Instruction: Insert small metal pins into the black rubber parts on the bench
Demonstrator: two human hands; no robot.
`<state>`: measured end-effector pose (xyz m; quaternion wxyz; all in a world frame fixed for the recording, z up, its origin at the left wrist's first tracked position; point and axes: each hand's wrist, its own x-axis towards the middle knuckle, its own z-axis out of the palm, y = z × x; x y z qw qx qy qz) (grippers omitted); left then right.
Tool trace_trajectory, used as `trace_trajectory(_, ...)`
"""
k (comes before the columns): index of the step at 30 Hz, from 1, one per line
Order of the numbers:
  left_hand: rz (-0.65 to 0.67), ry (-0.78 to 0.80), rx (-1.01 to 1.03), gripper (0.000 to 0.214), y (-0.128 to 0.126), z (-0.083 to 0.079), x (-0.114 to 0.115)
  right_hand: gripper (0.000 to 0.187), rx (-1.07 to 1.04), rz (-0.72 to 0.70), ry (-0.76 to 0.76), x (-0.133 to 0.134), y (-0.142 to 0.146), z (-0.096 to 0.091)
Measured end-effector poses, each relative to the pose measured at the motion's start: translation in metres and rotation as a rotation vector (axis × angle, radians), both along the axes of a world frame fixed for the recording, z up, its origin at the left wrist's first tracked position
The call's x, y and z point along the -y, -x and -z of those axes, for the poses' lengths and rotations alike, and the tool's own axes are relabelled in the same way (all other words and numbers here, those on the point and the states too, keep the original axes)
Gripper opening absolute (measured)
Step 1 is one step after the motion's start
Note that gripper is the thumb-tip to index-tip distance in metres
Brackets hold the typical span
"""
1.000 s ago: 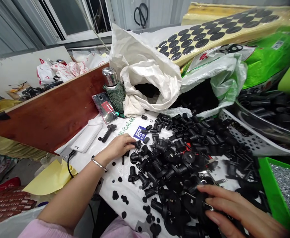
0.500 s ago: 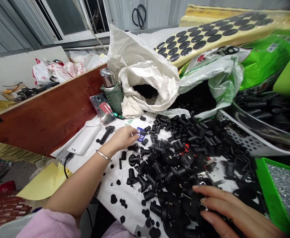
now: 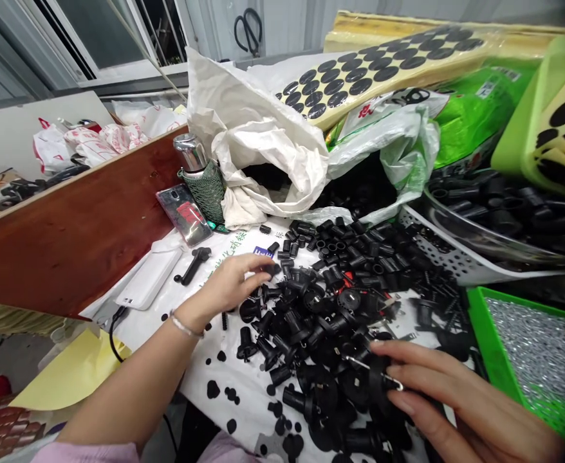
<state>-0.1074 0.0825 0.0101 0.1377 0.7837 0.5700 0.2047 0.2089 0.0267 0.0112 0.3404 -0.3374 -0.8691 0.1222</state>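
- Grip of the right hand (image 3: 437, 392) is closed around a round black plastic fitting (image 3: 374, 386) with a metal clip, at the near edge of the heap of black plastic fittings (image 3: 340, 334).
- Grip of the left hand (image 3: 229, 283) is at the heap's left edge, its fingertips (image 3: 258, 265) at a small black plastic piece (image 3: 273, 269); I cannot tell whether they pinch it. A silver-coloured bracelet (image 3: 183, 326) circles that wrist.
- Heap: far too many fittings to count, lying on a white plastic sheet (image 3: 190, 366) that covers the surface.
- Left of the heap: one black T-shaped part (image 3: 193, 265), one white power bank (image 3: 148, 278), one phone (image 3: 182, 214), and one steel flask (image 3: 190, 153) in a green mesh sleeve (image 3: 203, 193). More than a dozen black discs (image 3: 212, 389) lie on the sheet.
- Writing: green Chinese characters (image 3: 227, 254) are printed on the sheet left of the heap, too slanted to read surely. One blue label (image 3: 263, 252) is partly hidden by the left fingers.
- Right of the heap: one green tray of small screws (image 3: 538, 360) and one bowl of black sleeves (image 3: 504, 218).
- Beyond the heap: one white woven sack (image 3: 258, 148) and one sheet of round black stickers (image 3: 374, 67).
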Motion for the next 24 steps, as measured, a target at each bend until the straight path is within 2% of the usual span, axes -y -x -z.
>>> trace_trajectory(4, 0.251, -0.013, 0.265, 0.022, -0.027, -0.015, 0.045, 0.016, -0.002, -0.087, -0.097, 0.0, 0.018, -0.031)
trace_trajectory(9, 0.382, 0.024, 0.321, 0.022, -0.045, -0.021, 0.072, 0.012, 0.06, -0.173, -0.167, 0.004, 0.035, -0.049)
trace_trajectory(13, 0.436, 0.034, 0.357, 0.023, -0.046, -0.024, 0.08, 0.012, 0.007, -0.214, -0.238, 0.011, 0.043, -0.048)
trace_trajectory(19, 0.489, 0.101, 0.47, 0.024, -0.051, -0.028, 0.091, 0.019, -0.047, -0.334, -0.163, 0.017, 0.045, -0.035)
trace_trajectory(21, 0.455, 0.164, 0.549, 0.023, -0.055, -0.023, 0.094, 0.016, -0.067, -0.298, -0.103, 0.016, 0.046, -0.031)
trace_trajectory(24, 0.324, 0.286, 0.741, 0.022, -0.063, -0.01, 0.099, 0.012, -0.11, -0.251, 0.064, 0.013, 0.044, -0.026)
